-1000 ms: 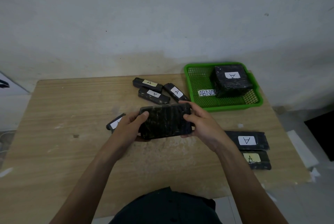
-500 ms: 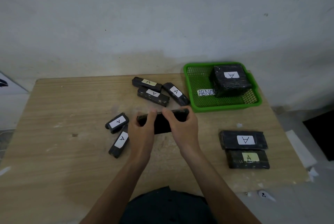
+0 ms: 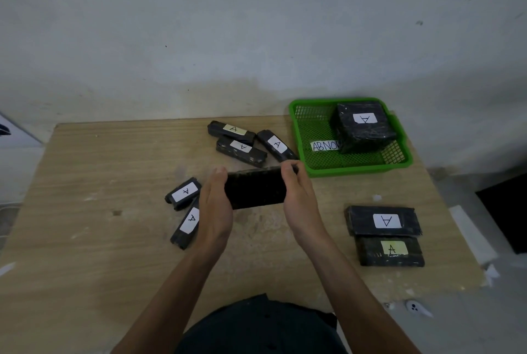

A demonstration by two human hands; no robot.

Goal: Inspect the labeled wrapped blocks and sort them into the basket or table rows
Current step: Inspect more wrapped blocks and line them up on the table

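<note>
I hold a black wrapped block above the middle of the table, one end in each hand, no label showing on the face toward me. My left hand presses its left end with fairly straight fingers. My right hand grips the right end, fingers curled over the top edge. A green basket at the back right holds a large labeled block. Two flat labeled blocks lie in a row at the right.
Three narrow labeled blocks lie at the back centre, two more just left of my left hand. A white label reading ABNO sits in the basket. The table edge runs close to the right blocks.
The held block has been turned over between my hands, from its broad face up to a plain dark face toward me. My hands shifted from its top edge to its two ends.
</note>
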